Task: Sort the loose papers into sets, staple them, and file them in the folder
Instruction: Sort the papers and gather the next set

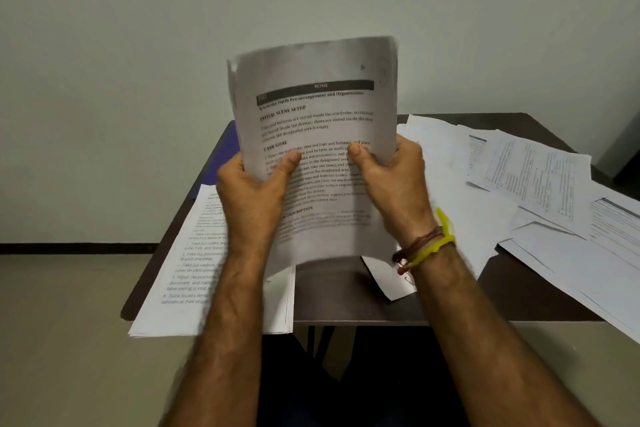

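I hold a set of printed papers (318, 114) upright above the dark table (339, 305), its top page headed "HOME". My left hand (256, 191) grips the set's left edge, thumb on the front. My right hand (391, 180) grips the right edge the same way; its wrist wears a yellow band and a brown thread. A stack of printed sheets (194, 270) lies on the table's left side, overhanging the front edge. Loose papers (533, 180) spread over the right half. A blue-purple edge, perhaps the folder (228, 146), shows behind the held set. No stapler is visible.
A plain wall (138, 45) stands close behind the table, with a dark skirting line at the floor. A small white sheet (388, 277) lies under my right wrist. More sheets (616, 270) hang over the table's right front edge.
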